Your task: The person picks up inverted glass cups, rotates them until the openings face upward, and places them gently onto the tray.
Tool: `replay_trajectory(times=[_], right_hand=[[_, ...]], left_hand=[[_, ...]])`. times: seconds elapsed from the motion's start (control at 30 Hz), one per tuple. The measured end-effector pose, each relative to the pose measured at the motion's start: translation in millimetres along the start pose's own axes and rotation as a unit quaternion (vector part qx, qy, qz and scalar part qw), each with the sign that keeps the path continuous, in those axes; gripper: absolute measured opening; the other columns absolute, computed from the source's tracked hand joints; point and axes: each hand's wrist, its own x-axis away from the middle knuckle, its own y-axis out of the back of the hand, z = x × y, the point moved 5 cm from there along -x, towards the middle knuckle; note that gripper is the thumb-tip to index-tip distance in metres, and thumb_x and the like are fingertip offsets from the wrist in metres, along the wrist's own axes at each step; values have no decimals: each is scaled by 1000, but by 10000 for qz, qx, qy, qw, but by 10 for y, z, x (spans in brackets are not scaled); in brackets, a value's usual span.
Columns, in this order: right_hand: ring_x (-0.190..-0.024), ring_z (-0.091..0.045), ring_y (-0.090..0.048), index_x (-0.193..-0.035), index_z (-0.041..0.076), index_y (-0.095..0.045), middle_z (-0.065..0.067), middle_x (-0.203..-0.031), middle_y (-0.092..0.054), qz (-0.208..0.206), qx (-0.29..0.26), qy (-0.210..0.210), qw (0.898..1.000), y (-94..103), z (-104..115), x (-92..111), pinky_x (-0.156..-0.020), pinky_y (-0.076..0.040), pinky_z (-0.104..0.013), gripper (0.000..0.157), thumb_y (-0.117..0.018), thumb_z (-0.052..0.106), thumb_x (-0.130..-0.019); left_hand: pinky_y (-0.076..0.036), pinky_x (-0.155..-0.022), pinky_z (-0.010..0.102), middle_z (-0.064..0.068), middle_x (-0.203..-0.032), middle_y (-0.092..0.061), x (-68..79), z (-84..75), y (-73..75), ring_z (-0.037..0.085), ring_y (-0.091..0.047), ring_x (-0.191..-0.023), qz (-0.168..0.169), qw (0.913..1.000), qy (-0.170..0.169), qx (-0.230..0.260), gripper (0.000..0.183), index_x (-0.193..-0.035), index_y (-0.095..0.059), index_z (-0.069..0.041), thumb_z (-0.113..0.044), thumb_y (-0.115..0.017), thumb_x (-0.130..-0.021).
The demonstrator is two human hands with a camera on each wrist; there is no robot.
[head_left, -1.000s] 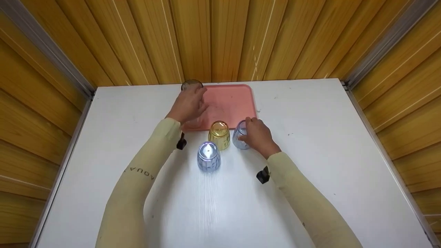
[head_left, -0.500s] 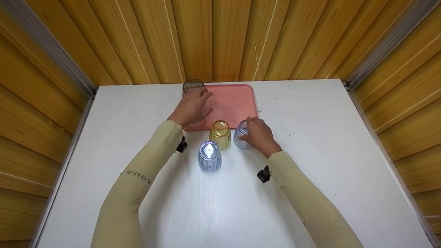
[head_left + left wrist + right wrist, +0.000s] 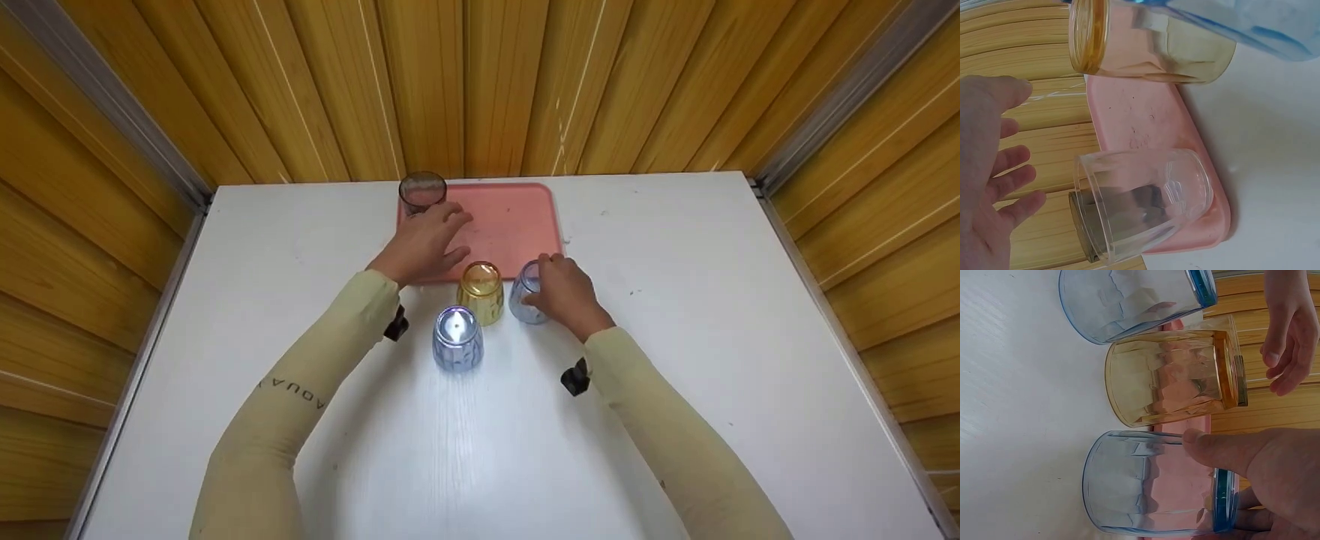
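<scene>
My left hand (image 3: 424, 241) hovers over the left side of the pink tray (image 3: 517, 225), fingers loosely extended with nothing in them. Below it on the tray stands a clear glass (image 3: 1140, 202), upright, mostly covered by the hand in the head view. Behind that is a dark grey glass (image 3: 422, 191), upright at the tray's back left corner. My right hand (image 3: 568, 296) grips an upside-down blue glass (image 3: 1145, 484) around its base, thumb on the near side. To its left, a yellow glass (image 3: 481, 294) stands upside down at the tray's front edge.
Another blue glass (image 3: 457, 341) stands upside down in front of the yellow one, nearer to me. All this is on a white table (image 3: 697, 315). Wood-look panels (image 3: 495, 90) rise at the table's back edge and on both sides.
My left hand has drawn back slightly toward me and to the right, uncovering more of the dark grey glass. My right hand keeps its grip on the blue glass.
</scene>
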Motion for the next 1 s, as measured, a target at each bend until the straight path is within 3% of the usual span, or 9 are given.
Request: replay_trajectory(times=[0.4, 0.67, 0.87, 1.0], right_hand=[[-114, -33, -52, -133, -1, -40, -19, -125, -51, 102, -181, -63, 9998, 6, 8, -9, -99, -42, -44, 76, -76, 28, -73], [-120, -33, -47, -137, 12, -35, -15, -132, -48, 249, -754, -319, 9963, -2, -11, -1, -100, -41, -46, 78, -77, 21, -72], [-107, -30, -54, -129, 14, -42, -13, -117, -54, 127, -540, -114, 9984, -6, 1, 5, -94, -46, -45, 68, -77, 20, -71], [-106, -30, -55, -129, 13, -42, -13, -117, -54, 102, -487, -95, 9987, -1, 5, 4, -94, -46, -45, 68, -77, 21, -71]], left_hand=[[-44, -99, 39, -1, -137, -43, 30, -165, -65, 18, -49, -120, 618, 9978, -51, 227, 54, -135, -41, -28, -43, -58, -86], [-47, -95, 37, -4, -130, -49, 47, -217, -148, 15, -52, -115, 767, 9965, -265, 209, 51, -132, -45, -28, -43, -58, -85], [-44, -99, 39, -2, -131, -50, 73, -252, -170, 18, -50, -118, 778, 9960, -387, 226, 53, -131, -47, -25, -44, -62, -83], [-46, -96, 37, -2, -129, -52, 72, -280, -188, 17, -52, -116, 782, 9954, -500, 221, 54, -129, -49, -25, -46, -63, -81]])
